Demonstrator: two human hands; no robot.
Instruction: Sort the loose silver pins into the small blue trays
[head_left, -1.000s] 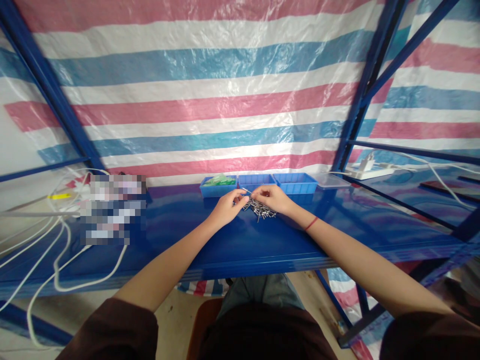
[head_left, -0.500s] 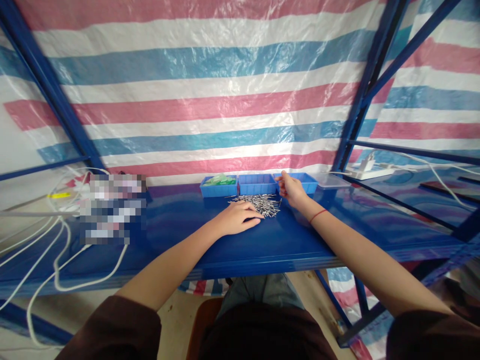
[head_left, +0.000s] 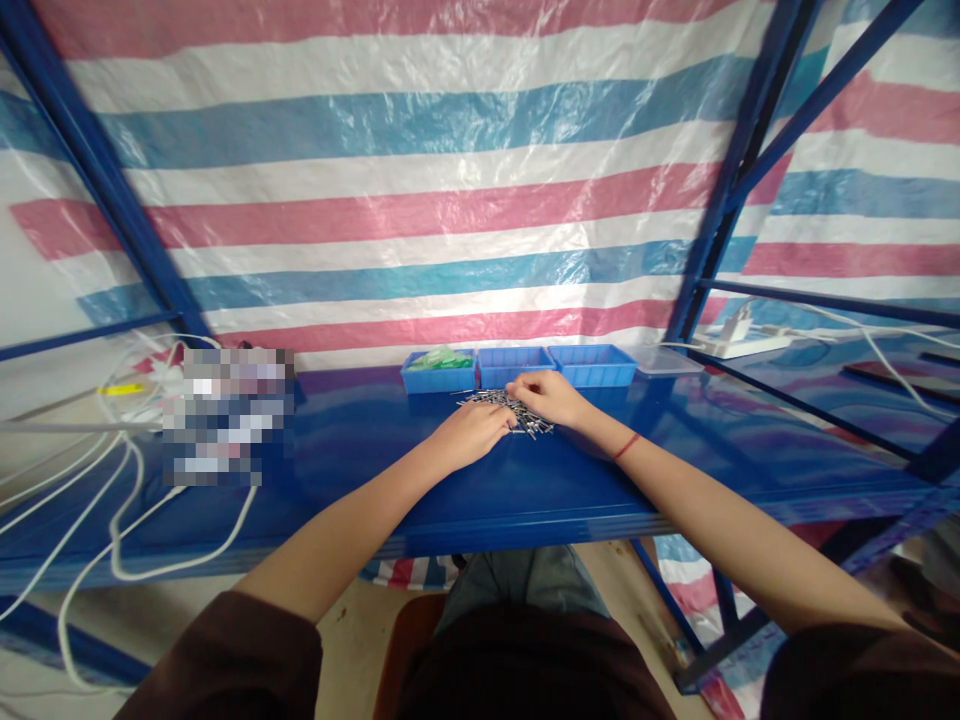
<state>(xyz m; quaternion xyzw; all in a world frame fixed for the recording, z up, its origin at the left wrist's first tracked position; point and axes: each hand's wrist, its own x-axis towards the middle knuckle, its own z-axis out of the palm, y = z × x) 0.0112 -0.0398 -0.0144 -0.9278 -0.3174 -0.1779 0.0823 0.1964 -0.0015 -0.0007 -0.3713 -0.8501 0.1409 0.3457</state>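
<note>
A loose pile of thin silver metal pieces (head_left: 534,428), like rivets or pins, lies on the blue tabletop (head_left: 517,490). At its left side my left hand (head_left: 480,433) rests with fingers bent and closed together over the pieces; what they pinch, if anything, is hidden. My right hand (head_left: 553,398) reaches over the pile's right and back part, thumb and fingertips brought together low on the pieces. Anything in that pinch is too small to make out. The two hands' fingertips are close to each other.
Behind the pile stand a blue bin of green packets (head_left: 439,372), a middle blue bin (head_left: 516,368) and a right blue bin (head_left: 592,367). Further right are a clear lid (head_left: 667,361) and a power strip (head_left: 739,343). White cables (head_left: 124,500) trail at left.
My right hand has come from the right bin down and left onto the pile. My left hand's thumb and fingers have drawn together over the pieces.
</note>
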